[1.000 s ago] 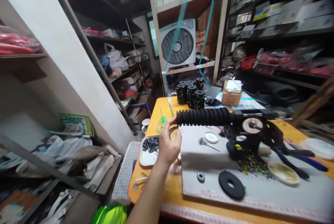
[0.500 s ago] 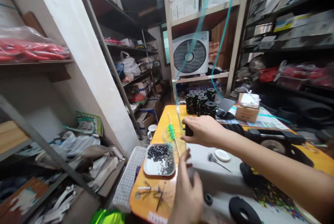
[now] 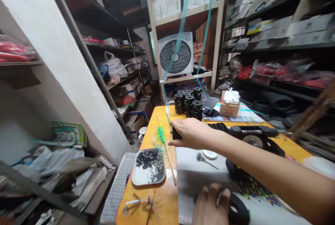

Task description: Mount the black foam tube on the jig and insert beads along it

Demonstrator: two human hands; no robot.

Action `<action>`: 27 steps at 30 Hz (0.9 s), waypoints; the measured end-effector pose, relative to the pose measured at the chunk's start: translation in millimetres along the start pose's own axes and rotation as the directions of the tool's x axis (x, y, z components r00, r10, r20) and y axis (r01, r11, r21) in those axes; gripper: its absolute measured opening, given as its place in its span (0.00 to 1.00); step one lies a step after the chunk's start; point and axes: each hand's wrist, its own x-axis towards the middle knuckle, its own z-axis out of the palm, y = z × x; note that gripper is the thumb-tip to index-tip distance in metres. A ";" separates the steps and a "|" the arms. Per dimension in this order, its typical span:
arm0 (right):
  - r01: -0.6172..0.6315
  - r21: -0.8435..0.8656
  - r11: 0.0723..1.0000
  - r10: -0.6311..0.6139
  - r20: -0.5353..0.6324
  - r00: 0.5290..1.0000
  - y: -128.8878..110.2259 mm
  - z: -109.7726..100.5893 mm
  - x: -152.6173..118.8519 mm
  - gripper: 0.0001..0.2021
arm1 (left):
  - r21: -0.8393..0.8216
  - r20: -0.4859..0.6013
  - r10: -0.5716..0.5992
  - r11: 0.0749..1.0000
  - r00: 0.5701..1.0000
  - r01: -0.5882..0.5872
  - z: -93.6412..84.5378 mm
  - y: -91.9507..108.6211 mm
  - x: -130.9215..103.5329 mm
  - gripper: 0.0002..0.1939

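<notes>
The right hand curls pinched round the ribbed black roll; the blurred left hand arches palm-down at a flat, matte ring, grip unclear.

orange table, grey-and-white checked cloth, white tray, turquoise cords

Head-worn view, facing forward and down

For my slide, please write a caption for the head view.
Right hand holding the black roll near its end, left hand at a black disc.
</notes>
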 end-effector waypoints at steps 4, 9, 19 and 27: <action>0.015 0.001 1.000 -0.015 -0.018 1.000 1.9 0.2 0.3 0.25 | -0.102 0.174 -0.001 0.995 0.985 0.019 -23.1 12.2 0.6 0.30; 0.023 -0.009 1.000 -0.023 -0.017 1.000 1.3 -1.0 -0.6 0.27 | -0.016 0.007 0.017 1.000 1.000 -0.016 -43.2 -0.9 -6.6 0.33; -0.007 -0.038 0.999 0.007 -0.021 1.000 2.9 -1.8 -6.9 0.25 | 0.052 0.051 -0.143 0.989 0.988 0.140 -69.2 -19.0 -7.5 0.10; 0.001 -0.026 1.000 -0.003 -0.039 0.999 2.6 2.2 -6.8 0.22 | -0.462 -0.378 -0.237 0.886 0.895 0.040 -152.2 -4.5 36.3 0.18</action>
